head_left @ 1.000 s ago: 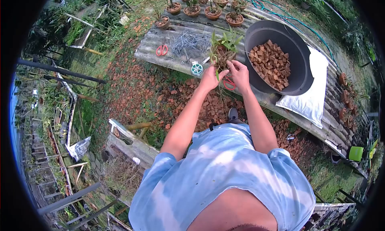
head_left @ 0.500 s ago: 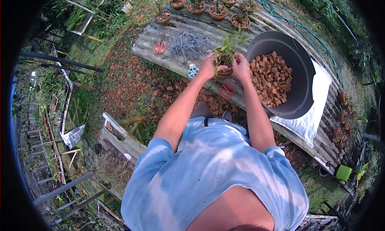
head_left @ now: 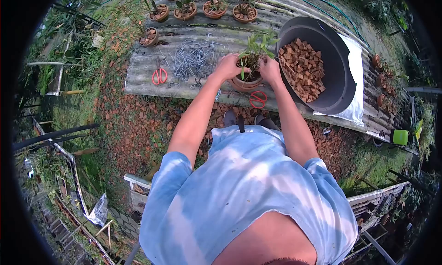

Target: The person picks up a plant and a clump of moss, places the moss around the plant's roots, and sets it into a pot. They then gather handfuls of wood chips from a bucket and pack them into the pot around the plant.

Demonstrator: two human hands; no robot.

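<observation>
A leafy green potted plant (head_left: 258,47) stands in a round clay pot (head_left: 247,84) near the front edge of the table. My left hand (head_left: 227,68) holds the pot's left side, its thumb reaching over the rim toward the stems. On the other side, my right hand (head_left: 270,70) is closed at the plant's base, fingers bent in among stems and roots. Fingertips of both hands are partly hidden by leaves. Red-handled scissors (head_left: 258,99) lie just in front of the pot. A round spool (head_left: 218,95) shows only in part beside my left forearm.
A large dark tub (head_left: 338,81) of brown husk chunks (head_left: 301,70) stands right, over a white sack (head_left: 353,58). Left lie grey wire pieces (head_left: 195,58) and another red-handled scissors (head_left: 159,76). Several potted plants (head_left: 214,8) line the back of the corrugated table (head_left: 138,69). A green hose (head_left: 331,6) runs behind.
The camera view has turned, shifting the table contents up and left. More of the clay pot shows now, and my left forearm covers most of the spool. Both hands stay at the plant.
</observation>
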